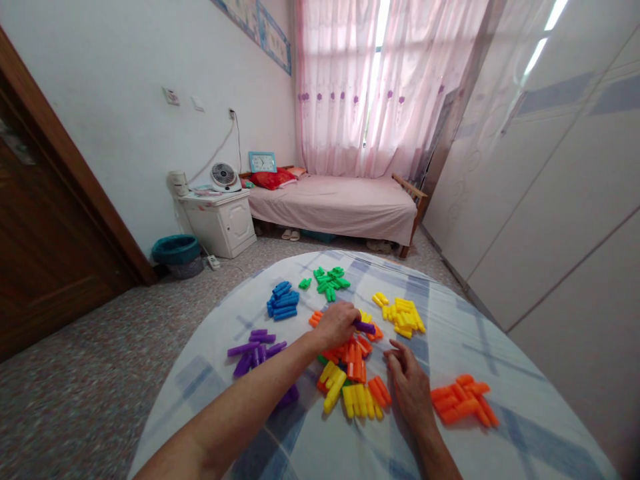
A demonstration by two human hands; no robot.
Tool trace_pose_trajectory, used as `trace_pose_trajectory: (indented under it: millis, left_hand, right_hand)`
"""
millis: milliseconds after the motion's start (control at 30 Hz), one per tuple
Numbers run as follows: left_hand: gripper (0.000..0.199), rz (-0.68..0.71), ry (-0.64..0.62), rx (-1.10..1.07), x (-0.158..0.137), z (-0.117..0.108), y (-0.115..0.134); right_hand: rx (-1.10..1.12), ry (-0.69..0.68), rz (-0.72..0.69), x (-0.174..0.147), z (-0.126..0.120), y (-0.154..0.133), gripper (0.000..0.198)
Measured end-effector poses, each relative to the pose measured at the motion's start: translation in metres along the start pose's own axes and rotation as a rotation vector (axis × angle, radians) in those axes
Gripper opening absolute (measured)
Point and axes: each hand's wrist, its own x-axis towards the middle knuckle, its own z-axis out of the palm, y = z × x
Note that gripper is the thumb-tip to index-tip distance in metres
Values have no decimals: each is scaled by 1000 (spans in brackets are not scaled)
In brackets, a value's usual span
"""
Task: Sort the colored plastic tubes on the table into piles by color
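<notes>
My left hand [338,325] is closed on a purple plastic stick piece [366,327] above the mixed heap in the middle of the table. Under and around it lie orange pieces [356,360], with yellow pieces [359,401] at the near side. A little green shows through the heap. To the heap's right rests my right hand [409,377], its fingers apart and holding nothing. A purple pile [255,353] lies left of my left forearm, which partly covers it. Other piles are blue [284,301], green [331,281], yellow [406,315] and orange [463,400].
The round table [210,393] wears a blue-and-white checked cloth. Beyond it stand a bed [335,200], a white cabinet [225,223] with a fan [224,175], and a teal bin [176,250]. A pale wardrobe [540,187] lines the right side.
</notes>
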Motion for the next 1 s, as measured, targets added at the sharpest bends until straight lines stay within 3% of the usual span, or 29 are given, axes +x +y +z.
trace_pose_trajectory:
  millis: [200,367,533,667,767,833,867,933,1000]
  left_hand:
    - [25,-154,174,-335,-42,-48,-21]
    - [36,-431,239,-508,-104,-89,-70]
    - [36,-682,134,-386,-164,-86,-131]
    - [26,-741,43,-353,-187,-67,-150]
    - [25,-779,73,-309,-183,-68,-137]
    - [30,-772,199,-275,-174,-82,-110]
    - [31,-729,325,-281,-169,-92,-90]
    - [29,-500,420,-513,-167,-116,-43]
    - [27,-239,304,-816,-178,-137,8]
  right_hand:
    - [-26,10,35,0,-2,-4,52]
    - [-45,36,59,0,-2,-7,52]
    - [-67,20,34,3,-1,3,55]
    - [-69,24,11,5,-1,9,56]
    - [-67,32,5,5,-2,9,54]
    - [-69,37,17,4,-2,6,52]
    - [-68,38,19,4,-1,5,51]
    - [-62,42,15,2,-1,2,50]
    - [-56,45,2,0,0,-2,49]
